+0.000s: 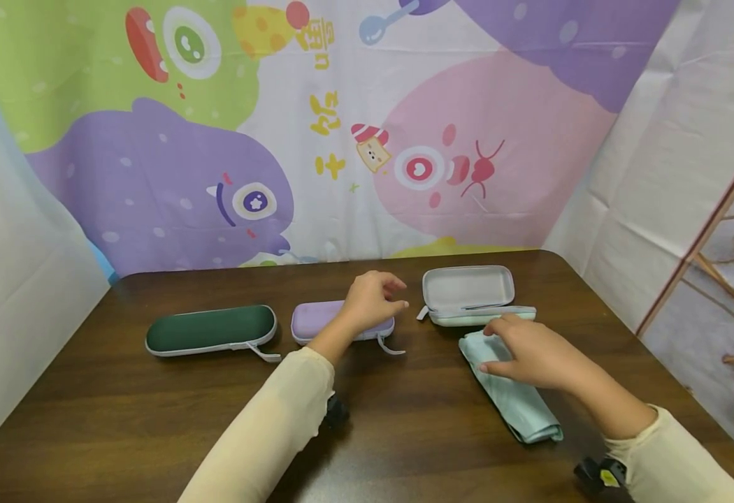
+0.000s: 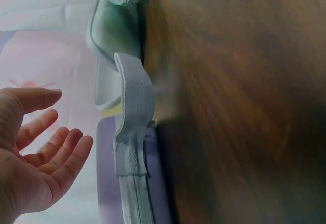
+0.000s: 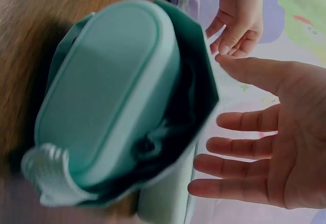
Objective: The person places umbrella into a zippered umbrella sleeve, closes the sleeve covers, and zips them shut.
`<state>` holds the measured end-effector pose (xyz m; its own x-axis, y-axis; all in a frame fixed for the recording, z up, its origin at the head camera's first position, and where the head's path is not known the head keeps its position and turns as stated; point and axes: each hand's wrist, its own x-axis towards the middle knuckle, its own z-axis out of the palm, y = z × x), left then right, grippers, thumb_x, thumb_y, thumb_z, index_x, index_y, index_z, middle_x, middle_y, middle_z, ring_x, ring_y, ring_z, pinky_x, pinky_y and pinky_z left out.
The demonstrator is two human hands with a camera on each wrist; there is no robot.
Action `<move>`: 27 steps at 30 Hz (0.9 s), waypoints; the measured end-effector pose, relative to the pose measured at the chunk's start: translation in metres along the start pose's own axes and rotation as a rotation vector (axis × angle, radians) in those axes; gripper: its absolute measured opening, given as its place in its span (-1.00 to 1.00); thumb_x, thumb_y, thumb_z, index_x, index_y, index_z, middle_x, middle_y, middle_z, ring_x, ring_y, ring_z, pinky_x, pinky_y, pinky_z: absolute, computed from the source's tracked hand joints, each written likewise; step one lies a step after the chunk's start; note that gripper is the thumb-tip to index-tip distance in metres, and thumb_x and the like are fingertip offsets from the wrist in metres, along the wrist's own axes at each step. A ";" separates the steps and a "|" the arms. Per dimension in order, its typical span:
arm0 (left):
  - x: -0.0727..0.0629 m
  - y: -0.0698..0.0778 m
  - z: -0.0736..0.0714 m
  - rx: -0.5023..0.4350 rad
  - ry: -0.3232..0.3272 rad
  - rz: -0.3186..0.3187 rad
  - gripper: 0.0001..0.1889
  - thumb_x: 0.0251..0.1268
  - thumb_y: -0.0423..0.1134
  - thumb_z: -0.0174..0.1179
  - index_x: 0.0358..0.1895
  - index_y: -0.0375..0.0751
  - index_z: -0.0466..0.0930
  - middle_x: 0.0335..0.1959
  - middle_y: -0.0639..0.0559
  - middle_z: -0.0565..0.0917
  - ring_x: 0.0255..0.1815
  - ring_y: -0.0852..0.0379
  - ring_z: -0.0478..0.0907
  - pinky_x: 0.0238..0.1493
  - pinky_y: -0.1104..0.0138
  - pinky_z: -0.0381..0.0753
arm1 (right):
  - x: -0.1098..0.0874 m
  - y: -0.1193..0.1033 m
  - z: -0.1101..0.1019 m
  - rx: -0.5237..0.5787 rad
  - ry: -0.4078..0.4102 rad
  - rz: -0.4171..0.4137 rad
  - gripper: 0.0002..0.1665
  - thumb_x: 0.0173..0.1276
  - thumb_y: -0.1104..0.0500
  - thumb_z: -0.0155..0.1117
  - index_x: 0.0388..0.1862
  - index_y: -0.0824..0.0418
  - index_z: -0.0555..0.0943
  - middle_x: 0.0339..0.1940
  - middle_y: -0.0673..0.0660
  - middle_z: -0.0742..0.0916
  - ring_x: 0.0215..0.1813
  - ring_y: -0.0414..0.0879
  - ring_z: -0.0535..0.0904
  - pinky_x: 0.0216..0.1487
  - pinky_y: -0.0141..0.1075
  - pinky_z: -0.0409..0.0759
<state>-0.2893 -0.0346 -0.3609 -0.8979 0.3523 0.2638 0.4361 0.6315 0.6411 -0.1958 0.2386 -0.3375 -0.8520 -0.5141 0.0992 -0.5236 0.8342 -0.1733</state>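
A mint-green folded compact umbrella [image 1: 521, 409] lies slantwise on the right of the table. Over its far end hovers my right hand [image 1: 533, 353], fingers spread and gently bent, holding nothing. Seen from the right wrist, the umbrella's oval handle [image 3: 104, 84] has a looped strap [image 3: 56, 175] and fabric wrapped around it. Just behind it lies a mint zip case [image 1: 468, 288] with its lid back and pale inside showing. My left hand [image 1: 370, 302] is above the closed lilac case [image 1: 312, 321], partly covering it. Its fingers are loosely bent and apart from the case in the left wrist view.
A dark green closed zip case [image 1: 212, 330] with a grey pull tab lies on the left of the brown wooden table [image 1: 405, 426]. Behind the table hangs a cartoon-printed cloth [image 1: 335, 209]. White cloth [image 1: 631, 175] hangs at the right side.
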 end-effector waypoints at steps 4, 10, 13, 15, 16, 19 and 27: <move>0.006 0.002 0.006 -0.029 -0.017 -0.031 -0.72 0.14 -0.24 0.40 -0.08 -0.22 0.69 -0.07 -0.15 0.67 -0.04 -0.08 0.63 -0.03 0.18 0.58 | -0.002 0.001 0.001 0.027 -0.015 0.053 -0.30 0.13 -0.12 0.49 0.04 0.35 0.53 -0.04 0.29 0.60 -0.17 0.11 0.63 -0.16 0.02 0.58; 0.017 0.002 0.014 -0.079 0.000 -0.110 -0.72 0.12 -0.24 0.41 -0.08 -0.20 0.70 -0.09 -0.13 0.69 -0.01 -0.03 0.59 0.02 0.18 0.53 | -0.006 0.000 0.011 0.069 -0.025 0.119 -0.14 0.07 -0.16 0.52 0.11 0.42 0.47 -0.01 0.34 0.60 -0.06 0.18 0.61 -0.09 0.05 0.56; 0.024 0.003 0.017 -0.118 -0.001 -0.150 -0.70 0.10 -0.23 0.42 -0.08 -0.20 0.70 -0.07 -0.14 0.68 -0.03 0.00 0.58 -0.01 0.21 0.54 | -0.008 0.001 0.016 0.078 -0.053 0.153 -0.02 0.03 -0.20 0.53 0.17 0.47 0.41 -0.02 0.40 0.59 -0.09 0.21 0.61 -0.13 0.06 0.57; 0.028 0.005 0.019 -0.173 -0.014 -0.182 -0.69 0.11 -0.26 0.41 -0.06 -0.24 0.69 -0.06 -0.15 0.67 -0.12 0.00 0.62 -0.09 0.24 0.59 | -0.008 0.001 0.018 0.078 -0.081 0.167 0.06 0.01 -0.23 0.54 0.21 0.49 0.35 -0.05 0.44 0.58 -0.14 0.22 0.61 -0.19 0.06 0.57; 0.030 0.005 0.021 -0.206 -0.020 -0.197 -0.68 0.11 -0.28 0.41 -0.05 -0.26 0.68 -0.04 -0.18 0.66 -0.19 0.02 0.64 -0.16 0.27 0.62 | -0.009 0.001 0.019 0.079 -0.094 0.172 0.09 0.00 -0.23 0.54 0.23 0.50 0.32 -0.07 0.45 0.59 -0.16 0.22 0.62 -0.21 0.06 0.57; 0.036 0.007 0.026 -0.292 -0.035 -0.242 -0.67 0.12 -0.34 0.40 -0.02 -0.31 0.66 -0.01 -0.22 0.63 -0.41 0.05 0.65 -0.35 0.32 0.66 | -0.009 0.001 0.021 0.068 -0.112 0.172 0.13 -0.03 -0.20 0.57 0.25 0.50 0.27 -0.11 0.45 0.61 -0.19 0.22 0.63 -0.25 0.05 0.58; 0.047 0.011 0.042 -0.326 -0.041 -0.319 -0.63 0.20 -0.36 0.34 0.08 -0.35 0.59 0.03 -0.21 0.58 -0.42 0.01 0.65 -0.47 0.39 0.64 | -0.008 0.001 0.025 0.062 -0.101 0.175 0.15 -0.12 -0.15 0.62 0.25 0.45 0.25 -0.17 0.37 0.64 -0.28 0.13 0.62 -0.34 0.00 0.56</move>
<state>-0.3238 0.0180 -0.3715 -0.9784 0.2068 -0.0081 0.0910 0.4652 0.8805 -0.1895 0.2386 -0.3632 -0.9234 -0.3822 -0.0356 -0.3634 0.9003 -0.2398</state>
